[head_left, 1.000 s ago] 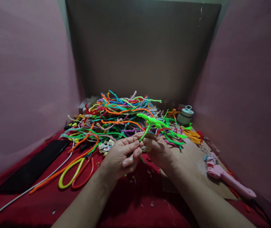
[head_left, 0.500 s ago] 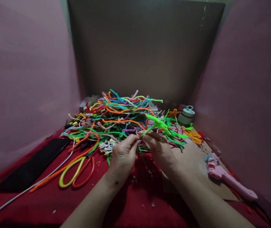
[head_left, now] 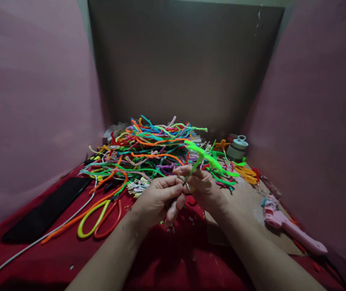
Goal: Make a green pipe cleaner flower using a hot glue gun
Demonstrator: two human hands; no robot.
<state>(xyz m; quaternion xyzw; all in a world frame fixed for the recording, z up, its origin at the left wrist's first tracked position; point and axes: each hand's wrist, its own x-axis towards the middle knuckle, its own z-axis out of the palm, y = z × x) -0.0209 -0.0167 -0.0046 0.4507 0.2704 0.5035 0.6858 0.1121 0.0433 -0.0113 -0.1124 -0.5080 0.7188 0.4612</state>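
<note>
Nearer than the heap of pipe cleaners (head_left: 153, 154), to its right, lies a pink glue gun (head_left: 296, 233). Before the heap, my left hand (head_left: 165, 198) and right hand (head_left: 204, 188) pinch the thin stem of a green piece (head_left: 211, 161). Its fuzzy top looks shaped; the stem's lower end seems unfinished. Right of the heap stands a jar (head_left: 235, 153).

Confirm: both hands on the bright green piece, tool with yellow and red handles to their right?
No, the tool lies to their left, per the head view. Left hand and right hand on the bright green piece: correct.
</note>
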